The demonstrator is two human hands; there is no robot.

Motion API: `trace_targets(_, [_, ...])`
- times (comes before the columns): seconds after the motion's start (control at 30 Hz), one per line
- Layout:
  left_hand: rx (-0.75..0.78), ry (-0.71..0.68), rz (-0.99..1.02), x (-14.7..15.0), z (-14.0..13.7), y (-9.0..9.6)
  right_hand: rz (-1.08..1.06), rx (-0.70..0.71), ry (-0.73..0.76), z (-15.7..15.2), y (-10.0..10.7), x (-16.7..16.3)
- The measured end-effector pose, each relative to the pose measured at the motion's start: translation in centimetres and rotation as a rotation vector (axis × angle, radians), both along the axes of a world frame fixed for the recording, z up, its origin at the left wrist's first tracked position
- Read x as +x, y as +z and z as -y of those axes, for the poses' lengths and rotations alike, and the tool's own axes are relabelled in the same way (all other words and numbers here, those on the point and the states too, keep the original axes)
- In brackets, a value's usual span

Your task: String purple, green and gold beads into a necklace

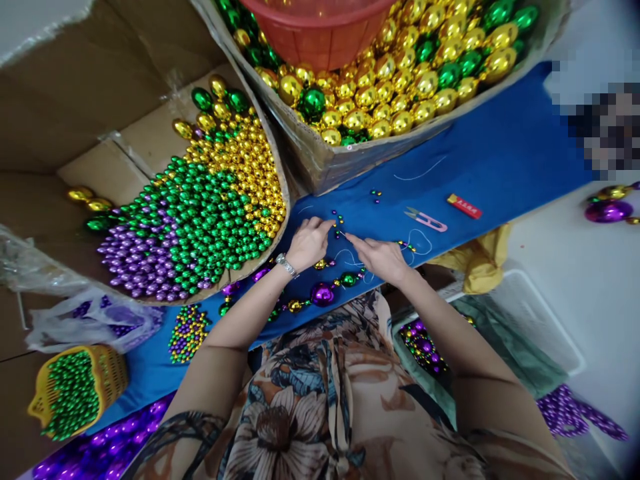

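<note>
Over the blue cloth (505,133), my left hand (306,243), with a watch at the wrist, has thumb and forefinger pinched together at a few tiny beads (340,219); what sits between the fingertips is too small to make out. Facing it, my right hand (379,259) is closed on a thin needle (343,233) that points at the beads. White thread (423,241) loops on the cloth around that hand. Nearer my body lies a strand of purple, gold and green beads, with a large purple bead (323,294) on it.
Open cardboard boxes hold small beads (210,207) at left and large gold and green ones (367,97) behind, with a red basket (320,30). Pink thread snips (425,219) and a red packet (464,206) lie at right. A yellow basket (113,377) stands lower left.
</note>
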State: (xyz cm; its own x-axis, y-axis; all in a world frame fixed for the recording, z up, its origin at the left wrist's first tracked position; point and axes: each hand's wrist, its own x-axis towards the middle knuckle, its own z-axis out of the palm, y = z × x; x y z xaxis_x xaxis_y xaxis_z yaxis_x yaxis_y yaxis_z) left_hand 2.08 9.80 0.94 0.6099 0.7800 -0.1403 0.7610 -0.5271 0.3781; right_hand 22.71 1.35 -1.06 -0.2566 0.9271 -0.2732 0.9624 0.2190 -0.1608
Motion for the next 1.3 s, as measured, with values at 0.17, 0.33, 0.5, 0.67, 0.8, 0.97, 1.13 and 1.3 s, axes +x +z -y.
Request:
trace_targets(0.17, [-0.034,-0.015,-0.09,0.6,-0.6,-0.8,-0.006,-0.011,0.0,-0.4,-0.2,-0.1])
trace_targets(0.33, [-0.051,-0.009,-0.101,0.6,-0.8,-1.0,-0.004,-0.033,-0.005,-0.9,-0.2,-0.3])
trace_targets(0.5, [-0.056,-0.008,-0.104,0.6,-0.8,-1.0,-0.009,-0.037,-0.01,-1.0,-0.2,-0.4])
trace_targets(0.67, [-0.063,-0.005,-0.099,0.7,-0.8,-1.0,0.016,-0.064,0.002,-1.1,0.3,-0.7])
trace_targets(0.8, [-0.058,0.002,-0.083,0.6,-0.8,-1.1,0.029,-0.071,-0.004,-1.1,0.6,-0.8])
trace_targets(0.97, [-0.047,-0.006,-0.032,0.6,-0.7,-1.5,0.059,-0.045,-0.006,-1.4,0.1,-1.2])
trace_targets(1.13, [-0.055,-0.026,0.072,0.4,-0.5,-1.4,0.06,0.027,-0.013,-1.5,-0.7,-1.1])
trace_targets(1.3, [-0.023,-0.033,0.039,-0.1,0.0,-1.2,0.003,0.095,-0.027,-0.3,-0.8,0.5])
